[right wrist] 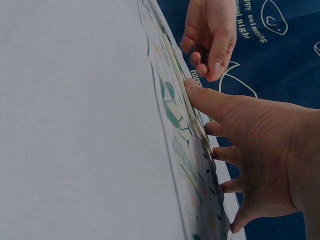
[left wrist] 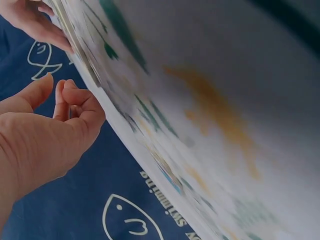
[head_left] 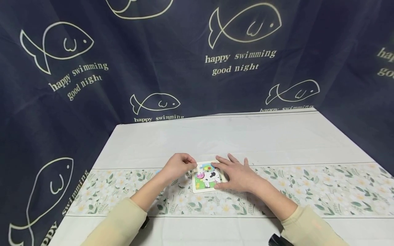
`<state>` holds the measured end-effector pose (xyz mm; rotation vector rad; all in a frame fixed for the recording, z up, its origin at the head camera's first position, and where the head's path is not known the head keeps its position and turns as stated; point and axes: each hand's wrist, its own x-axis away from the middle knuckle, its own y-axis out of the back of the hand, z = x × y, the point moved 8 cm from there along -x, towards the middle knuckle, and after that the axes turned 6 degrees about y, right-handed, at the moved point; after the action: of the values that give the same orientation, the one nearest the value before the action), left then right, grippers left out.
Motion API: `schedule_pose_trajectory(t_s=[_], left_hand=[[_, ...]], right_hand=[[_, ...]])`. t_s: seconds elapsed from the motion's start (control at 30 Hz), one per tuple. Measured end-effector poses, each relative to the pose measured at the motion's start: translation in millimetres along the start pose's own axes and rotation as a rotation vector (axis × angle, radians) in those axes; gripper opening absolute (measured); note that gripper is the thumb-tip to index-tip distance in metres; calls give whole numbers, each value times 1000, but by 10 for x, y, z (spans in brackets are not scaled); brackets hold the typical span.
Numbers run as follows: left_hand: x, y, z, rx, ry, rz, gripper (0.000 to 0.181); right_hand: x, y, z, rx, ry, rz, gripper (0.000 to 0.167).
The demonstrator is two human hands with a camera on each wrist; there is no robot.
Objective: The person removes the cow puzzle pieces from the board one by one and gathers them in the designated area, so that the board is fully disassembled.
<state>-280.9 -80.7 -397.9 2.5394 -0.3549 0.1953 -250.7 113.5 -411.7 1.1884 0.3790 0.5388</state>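
A small square picture puzzle (head_left: 207, 185) with a black-and-white cow on green lies on the table, set in a pale frame. At its upper left corner my left hand (head_left: 180, 165) hovers close, fingers loosely curled. The left wrist view shows that hand's thumb (left wrist: 39, 94) apart from the bent fingers, with nothing visible between them. My right hand (head_left: 238, 175) rests at the puzzle's right side with fingers spread, covering part of that edge. In the right wrist view its thumb (right wrist: 212, 100) touches the frame's edge (right wrist: 176, 67).
A small blue piece (head_left: 158, 171) lies on the table behind my left wrist, partly hidden. The white table cover (head_left: 215, 136) has a flowered band (head_left: 307, 191) across it. Dark blue curtain (head_left: 191, 75) with fish drawings hangs behind and at both sides.
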Motion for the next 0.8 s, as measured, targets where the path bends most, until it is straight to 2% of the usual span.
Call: schedule_pose_trajectory(t_s=[0.3, 0.53, 0.8], left_hand=[[-57, -199, -138, 29, -15, 66, 9], [-102, -232, -102, 10, 21, 44, 6], [-128, -247, -76, -35, 23, 8, 6]], right_hand=[[-1, 0, 12, 7, -1, 4, 83], [5, 5, 19, 5, 0, 7, 82], [7, 11, 3, 7, -2, 10, 82]])
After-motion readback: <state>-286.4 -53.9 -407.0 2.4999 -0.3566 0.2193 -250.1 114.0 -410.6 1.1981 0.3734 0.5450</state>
